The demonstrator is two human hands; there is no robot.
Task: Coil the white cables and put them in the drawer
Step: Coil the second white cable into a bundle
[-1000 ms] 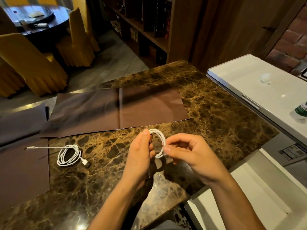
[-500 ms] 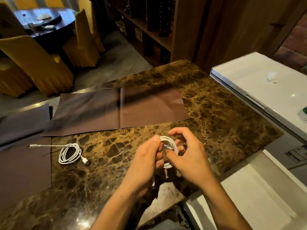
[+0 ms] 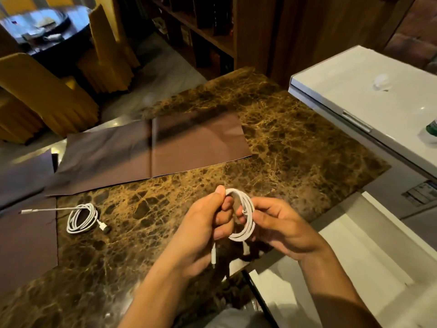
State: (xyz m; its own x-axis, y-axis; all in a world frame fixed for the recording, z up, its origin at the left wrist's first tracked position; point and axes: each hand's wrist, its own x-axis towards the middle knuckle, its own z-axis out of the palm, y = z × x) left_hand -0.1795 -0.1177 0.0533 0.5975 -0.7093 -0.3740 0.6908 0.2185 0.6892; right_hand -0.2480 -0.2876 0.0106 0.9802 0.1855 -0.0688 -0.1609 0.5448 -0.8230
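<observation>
Cable, white and wound into a loop, is held above the near edge of the counter between both hands. The left hand pinches the loop's left side, thumb on top at the upper bend and fingers curled under. The right hand grips the loop's right side with its fingertips, the palm turned toward the camera. One plug end hangs straight down below the left hand's fingers.

Half a second ago the right hand covered most of the loop from above, its fingers curled over the top; now it sits to the right and lower, and nearly the whole ring shows. A second ago the ring looked smaller and the hanging plug was hidden. The hands sit a little nearer the counter's edge than before.

A second cable lies on the counter to the left, well apart from the hands, loosely coiled with one straight tail reaching left onto a brown mat and a dark plug at its right end. It lies as it did in both earlier frames. A larger folded brown sheet lies beyond it. To the right stands a white cabinet, and below it a white drawer is open, right of the hands.
</observation>
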